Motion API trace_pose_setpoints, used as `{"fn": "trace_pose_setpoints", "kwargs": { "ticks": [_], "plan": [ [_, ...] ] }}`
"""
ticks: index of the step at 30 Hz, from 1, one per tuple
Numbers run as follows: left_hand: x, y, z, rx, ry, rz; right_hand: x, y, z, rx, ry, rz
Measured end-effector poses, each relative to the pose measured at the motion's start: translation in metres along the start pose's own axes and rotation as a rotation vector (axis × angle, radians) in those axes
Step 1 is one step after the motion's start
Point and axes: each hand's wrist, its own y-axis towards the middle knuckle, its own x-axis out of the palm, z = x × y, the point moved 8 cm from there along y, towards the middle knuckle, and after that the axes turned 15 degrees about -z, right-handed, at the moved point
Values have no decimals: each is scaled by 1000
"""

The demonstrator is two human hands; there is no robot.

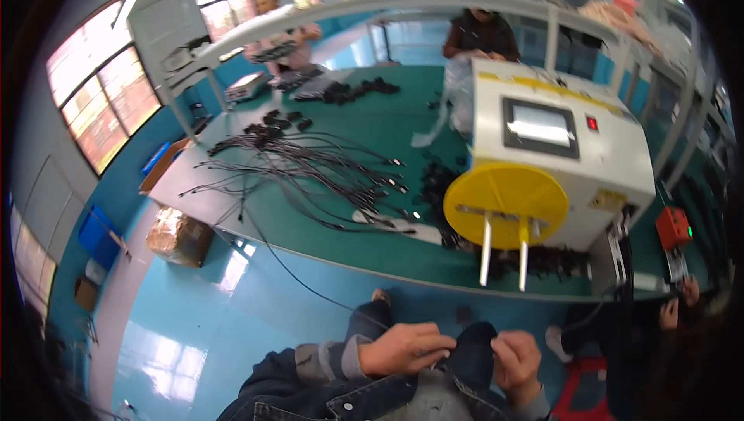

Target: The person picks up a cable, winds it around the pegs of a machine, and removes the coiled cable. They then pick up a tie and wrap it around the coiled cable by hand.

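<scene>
Over my lap, my left hand (pixel 407 347) is closed, its thumb and fingers pinched together. A thin black cable (pixel 298 280) trails from the table edge down to this hand, and its end is hidden there. To the right, a short gap away, my right hand (pixel 517 359) is curled with thumb and fingertips together. Whatever is between those fingertips is too small to tell against the dark trousers. On the green table (pixel 333 246) in front of me lies a spread bundle of black cables (pixel 310 165) with light-coloured connector tips.
A white machine (pixel 558 126) with a screen and yellow reel (pixel 504 205) stands right on the table. Beside it is an orange box (pixel 673 227); a co-worker's hands (pixel 669 314) are nearby. Two people work across the table. A carton (pixel 180 236) and a red stool (pixel 581 390) stand on the floor.
</scene>
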Motion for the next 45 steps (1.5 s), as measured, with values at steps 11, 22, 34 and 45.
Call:
{"fn": "trace_pose_setpoints", "kwargs": {
  "ticks": [11,22,34,45],
  "plan": [
    [-72,124,-37,-105,89,337,-43,55,118,263,23,521],
    [-73,147,-89,-139,-167,436,-14,83,173,315,125,596],
    [-94,102,-100,-98,-297,620,60,-29,159,616,263,128],
    [-86,55,-70,-93,-194,641,101,-117,97,931,672,-78]
  ]
}}
